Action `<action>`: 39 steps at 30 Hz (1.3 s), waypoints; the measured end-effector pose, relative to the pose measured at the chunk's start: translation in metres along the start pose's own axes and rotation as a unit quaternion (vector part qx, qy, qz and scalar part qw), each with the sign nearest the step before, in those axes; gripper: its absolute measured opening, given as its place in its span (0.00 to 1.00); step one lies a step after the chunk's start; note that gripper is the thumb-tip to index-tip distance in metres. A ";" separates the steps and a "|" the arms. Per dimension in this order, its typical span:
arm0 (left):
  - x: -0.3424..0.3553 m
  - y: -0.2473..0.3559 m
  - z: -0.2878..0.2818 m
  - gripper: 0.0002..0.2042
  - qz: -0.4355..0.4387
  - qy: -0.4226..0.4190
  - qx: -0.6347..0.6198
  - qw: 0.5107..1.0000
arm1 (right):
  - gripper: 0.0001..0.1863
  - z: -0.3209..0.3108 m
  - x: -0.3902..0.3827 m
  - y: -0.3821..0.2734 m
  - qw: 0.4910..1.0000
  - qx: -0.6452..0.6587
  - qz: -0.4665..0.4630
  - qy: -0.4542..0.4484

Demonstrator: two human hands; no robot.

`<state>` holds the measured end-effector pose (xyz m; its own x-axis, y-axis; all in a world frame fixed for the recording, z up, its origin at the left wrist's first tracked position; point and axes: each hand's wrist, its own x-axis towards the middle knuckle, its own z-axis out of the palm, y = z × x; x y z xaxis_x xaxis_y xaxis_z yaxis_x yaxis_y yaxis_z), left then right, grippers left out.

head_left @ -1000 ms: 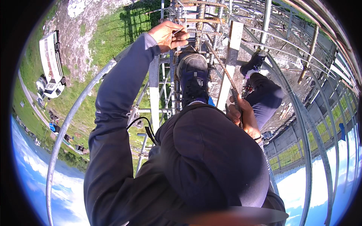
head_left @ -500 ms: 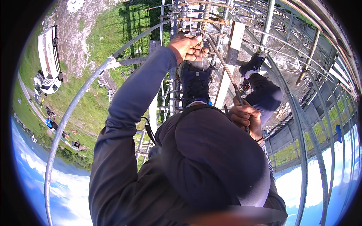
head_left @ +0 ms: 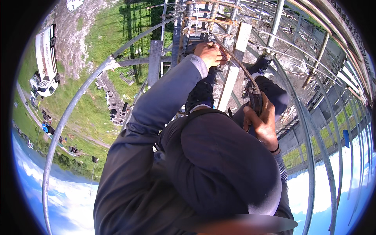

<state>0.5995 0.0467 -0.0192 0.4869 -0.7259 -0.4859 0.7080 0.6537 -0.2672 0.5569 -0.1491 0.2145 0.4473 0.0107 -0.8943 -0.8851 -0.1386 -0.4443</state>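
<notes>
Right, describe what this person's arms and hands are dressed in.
Both hands are bare, no gloves. The left arm wears a long slate-blue sleeve with a paler cuff at the left hand. The right hand has a dark wristband above a striped cuff.

Right hand's [head_left: 263,124] grip — half hidden

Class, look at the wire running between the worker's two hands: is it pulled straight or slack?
Slightly bowed: the wire runs from the left hand to the right hand.
</notes>
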 end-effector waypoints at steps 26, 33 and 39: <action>0.021 -0.021 0.006 0.21 0.075 0.297 -0.067 0.950 | 0.49 -0.007 0.021 0.058 0.630 0.598 0.227 -0.440; 0.021 -0.019 0.035 0.14 0.058 0.393 0.101 0.912 | 0.43 -0.024 0.009 0.025 0.712 0.521 0.372 -0.288; 0.005 -0.018 0.012 0.15 0.099 0.279 0.177 0.939 | 0.25 -0.080 0.027 -0.009 0.971 -0.159 0.168 -0.059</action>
<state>0.5956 0.0288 -0.0066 0.3535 -0.3086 -0.8831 0.8060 0.5796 0.1201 0.5875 -0.2270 0.1989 0.1056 0.0223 -0.9942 -0.8858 -0.4522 -0.1042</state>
